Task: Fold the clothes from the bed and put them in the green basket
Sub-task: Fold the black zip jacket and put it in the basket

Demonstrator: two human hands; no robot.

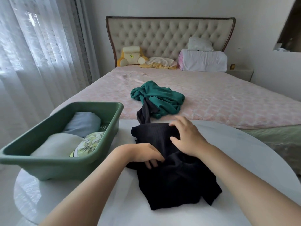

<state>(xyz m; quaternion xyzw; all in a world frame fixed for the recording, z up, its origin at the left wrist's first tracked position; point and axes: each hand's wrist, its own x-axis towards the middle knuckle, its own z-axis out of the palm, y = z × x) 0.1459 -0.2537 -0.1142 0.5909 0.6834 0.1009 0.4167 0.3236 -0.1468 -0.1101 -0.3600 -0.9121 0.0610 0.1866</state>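
Looking down over a white table [244, 160], the view shows a black garment [175, 180] lying crumpled just right of a green basket [48, 168], close to it but not touching. The garment's long axis runs from its far end, level with the basket's far right corner, back toward the person and slanting away from the basket. Both hands rest on its far half. The left hand [143, 153], the one nearer the basket, reaches in with the wrist bent, its fingers curled into the cloth and pinching a fold near the garment's basket-side edge. The right hand [187, 139] lies palm down farther from the basket, fingers [177, 123] spread and relaxed, pressing the far part flat. Most of the loose cloth lies toward the person from both hands, so the next fold probably brings that near end up. Inside the basket sit folded clothes [57, 144]. Beyond the basket, on the bed [228, 101], a teal garment [161, 98] lies in a heap, with a grey piece [145, 113] trailing from it toward the table.
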